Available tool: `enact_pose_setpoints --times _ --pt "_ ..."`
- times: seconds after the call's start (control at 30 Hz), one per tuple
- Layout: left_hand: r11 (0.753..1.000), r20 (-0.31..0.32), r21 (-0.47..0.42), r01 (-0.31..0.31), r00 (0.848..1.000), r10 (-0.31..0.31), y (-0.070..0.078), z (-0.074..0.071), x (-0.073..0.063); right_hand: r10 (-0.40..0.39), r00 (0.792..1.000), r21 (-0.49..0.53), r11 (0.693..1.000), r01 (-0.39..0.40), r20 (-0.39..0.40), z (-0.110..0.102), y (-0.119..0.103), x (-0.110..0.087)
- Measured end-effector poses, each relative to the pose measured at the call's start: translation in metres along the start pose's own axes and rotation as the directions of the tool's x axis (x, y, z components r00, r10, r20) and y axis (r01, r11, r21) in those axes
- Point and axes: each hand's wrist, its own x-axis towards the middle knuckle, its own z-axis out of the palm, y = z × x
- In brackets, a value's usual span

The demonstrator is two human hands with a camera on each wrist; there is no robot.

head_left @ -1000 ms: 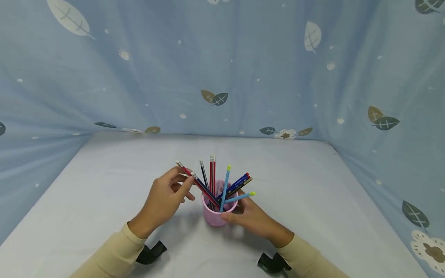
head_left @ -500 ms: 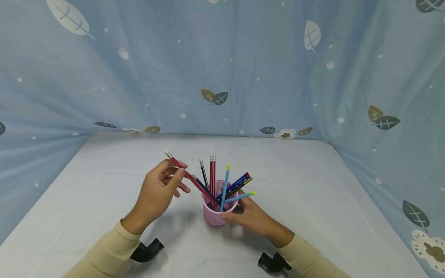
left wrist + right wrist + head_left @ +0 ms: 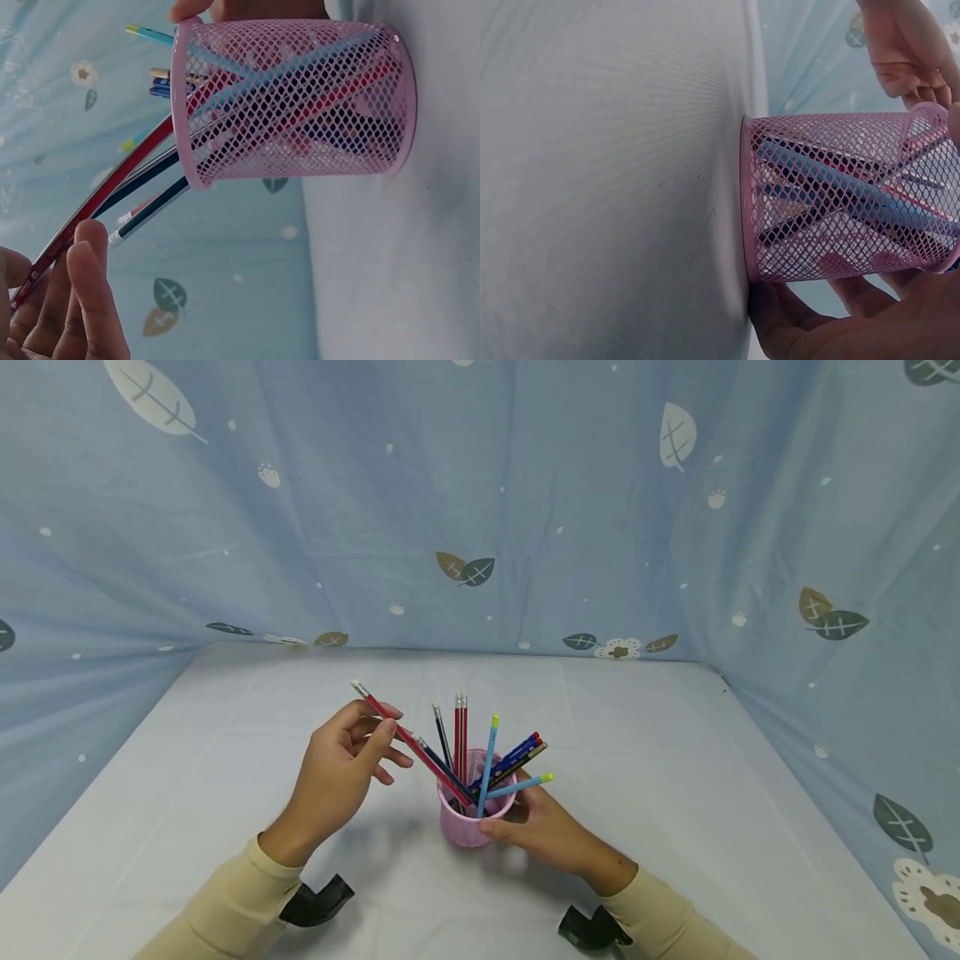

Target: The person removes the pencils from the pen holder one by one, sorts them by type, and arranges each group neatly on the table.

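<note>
A pink mesh pencil cup (image 3: 462, 833) stands on the white-covered table, holding several pencils and pens. My left hand (image 3: 337, 768) pinches a red pencil (image 3: 378, 708) near its eraser end between thumb and forefinger; the pencil slants down, its lower end still inside the cup. My right hand (image 3: 551, 831) grips the cup's right side, thumb at the front of the rim. Dark blue pencils (image 3: 142, 176) lean beside the red one in the left wrist view. Two light blue pencils (image 3: 488, 760) with yellow ends, upright red pencils (image 3: 460, 735) and dark blue pens (image 3: 513, 756) share the cup.
A white cloth (image 3: 247, 727) covers the table. Blue curtain fabric (image 3: 480, 485) with leaf prints rises behind and at both sides. Black wrist mounts (image 3: 318, 902) sit under both beige sleeves.
My left hand has moved left and slightly up, drawing the red pencil partway up out of the cup, away from the dark blue one beside it. The right hand and cup have stayed put.
</note>
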Motion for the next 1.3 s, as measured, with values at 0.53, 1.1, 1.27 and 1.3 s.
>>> enact_pose_setpoints --times 0.53,1.1,1.27,1.3 --pt "1.0 -0.006 -0.021 -0.022 1.0 0.022 0.0025 0.0023 0.0006 -0.021 1.0 -0.013 1.0 0.021 -0.019 0.0003 -0.0008 -0.0008" --pt "0.994 -0.004 -0.109 0.008 1.0 -0.009 0.0051 -0.001 0.0002 -0.006 1.0 -0.02 1.0 0.005 -0.02 0.0016 -0.0009 -0.0015" --pt "0.995 -0.013 -0.102 -0.002 1.0 0.001 0.0068 -0.0024 0.0003 -0.012 1.0 -0.026 1.0 0.012 -0.016 0.0017 -0.0006 -0.0013" --pt "0.995 -0.015 -0.102 -0.003 1.0 0.002 0.0068 -0.0028 0.0003 -0.018 1.0 -0.028 0.999 0.017 -0.015 0.0017 -0.0005 -0.0012"
